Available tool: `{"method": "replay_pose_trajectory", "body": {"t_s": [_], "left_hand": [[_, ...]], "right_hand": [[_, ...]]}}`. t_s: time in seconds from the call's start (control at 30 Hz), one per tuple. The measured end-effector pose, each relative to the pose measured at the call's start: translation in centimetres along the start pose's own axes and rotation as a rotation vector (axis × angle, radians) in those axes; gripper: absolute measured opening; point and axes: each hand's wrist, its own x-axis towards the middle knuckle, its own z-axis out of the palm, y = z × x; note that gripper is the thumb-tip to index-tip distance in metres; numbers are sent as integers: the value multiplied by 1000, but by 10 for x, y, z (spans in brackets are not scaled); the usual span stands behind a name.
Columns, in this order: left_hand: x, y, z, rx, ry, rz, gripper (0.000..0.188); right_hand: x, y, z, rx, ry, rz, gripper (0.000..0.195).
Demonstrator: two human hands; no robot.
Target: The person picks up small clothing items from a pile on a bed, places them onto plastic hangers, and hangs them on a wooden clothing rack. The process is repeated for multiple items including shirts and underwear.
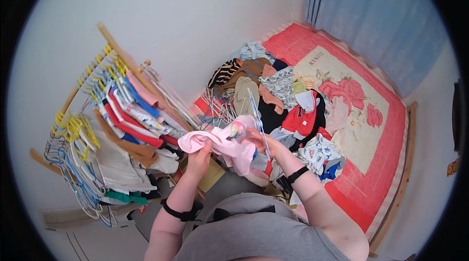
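Note:
My left hand (pixel 199 160) pinches the edge of a pale pink garment (pixel 236 151) with a colourful print on its front. The cloth hangs in loose folds between my two hands. On the other side, my right hand (pixel 264 144) holds a thin light-blue clothes hanger (pixel 256 114), which stands nearly edge-on to the view. The fingers of that hand also come up against the pink cloth, and some of them are hidden by it. Just beyond the garment lies a bunch of bare wire hangers (pixel 220 109) on the bed.
A wooden clothes rack (pixel 121 48) at left carries hung clothes and several bare yellow hangers (pixel 75 127). Mixed clothes (pixel 278 85) are heaped on the bed with its red floral cover (pixel 370 151). A cardboard box (pixel 214 176) sits below my hands. A blue curtain (pixel 370 23) hangs behind.

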Motion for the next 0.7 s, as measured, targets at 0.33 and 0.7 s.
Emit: {"method": "replay_pose_trajectory", "body": {"t_s": [0.33, 0.7], "left_hand": [[-19, 20, -23, 542, 209, -90, 20], [-39, 19, -53, 848, -461, -523, 67]], "right_hand": [[-15, -18, 93, -302, 84, -228, 49], [-49, -37, 165, -473, -17, -402, 39]]}}
